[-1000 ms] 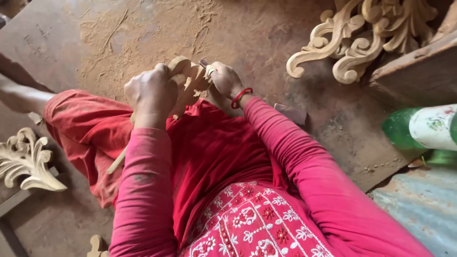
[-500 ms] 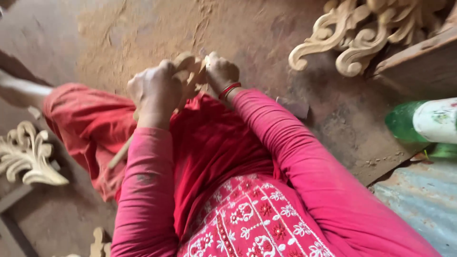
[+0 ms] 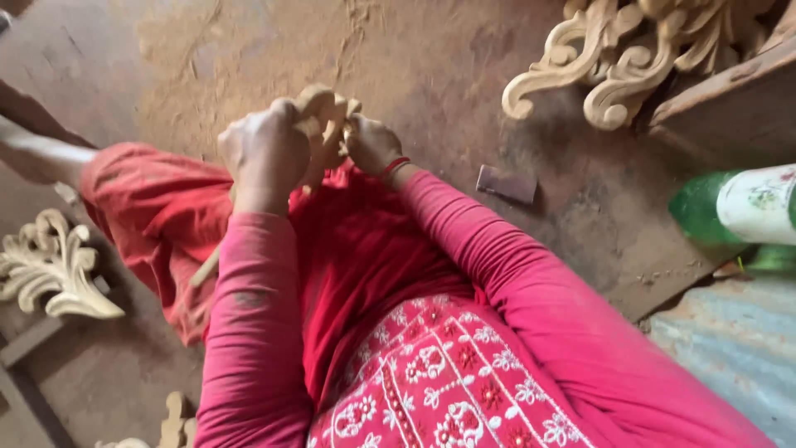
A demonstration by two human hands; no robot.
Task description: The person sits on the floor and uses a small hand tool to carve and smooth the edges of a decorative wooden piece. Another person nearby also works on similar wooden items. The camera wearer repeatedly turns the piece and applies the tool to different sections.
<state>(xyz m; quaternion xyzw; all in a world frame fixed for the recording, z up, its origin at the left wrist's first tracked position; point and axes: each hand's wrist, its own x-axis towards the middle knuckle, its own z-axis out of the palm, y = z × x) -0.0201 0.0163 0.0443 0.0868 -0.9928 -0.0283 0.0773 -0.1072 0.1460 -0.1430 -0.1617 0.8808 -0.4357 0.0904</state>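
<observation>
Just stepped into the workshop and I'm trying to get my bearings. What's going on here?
A person in a pink top sits on the dusty floor and holds a small pale carved wood piece up over the lap with both hands. The left hand wraps around it, and the right hand, with a red band at the wrist, presses on it from the other side. More carved scrollwork lies at upper right, another leafy carving at left, and a green bottle at right.

Dusty brown floor (image 3: 249,50) strewn with pale sawdust, soft daylight across it; a dark wooden plank (image 3: 730,108) at right, grey corrugated metal sheet (image 3: 730,357) below.
</observation>
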